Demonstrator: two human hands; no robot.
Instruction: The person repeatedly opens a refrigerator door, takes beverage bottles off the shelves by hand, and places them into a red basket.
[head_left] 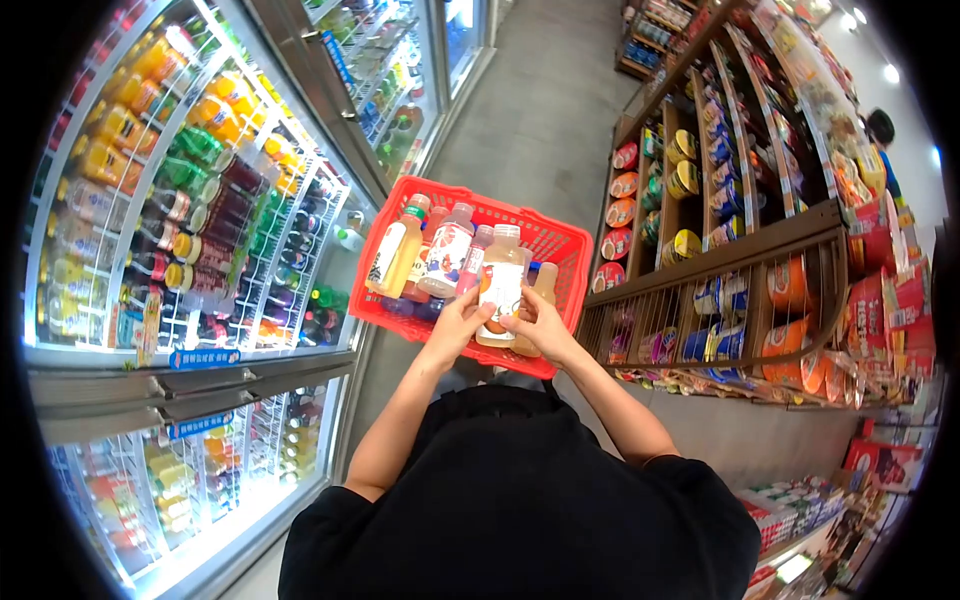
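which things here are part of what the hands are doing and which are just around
In use:
- bottle, held by left hand and right hand
- basket, under it
- other bottles, in the basket

Seemingly just around:
- fridge drinks, on racks
- yellow tubs, on the shelf
- orange packets

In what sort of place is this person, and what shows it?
Most likely a convenience store or supermarket: a lit drinks cooler on the left, shelves of packaged food on the right, and a red basket holding bottles.
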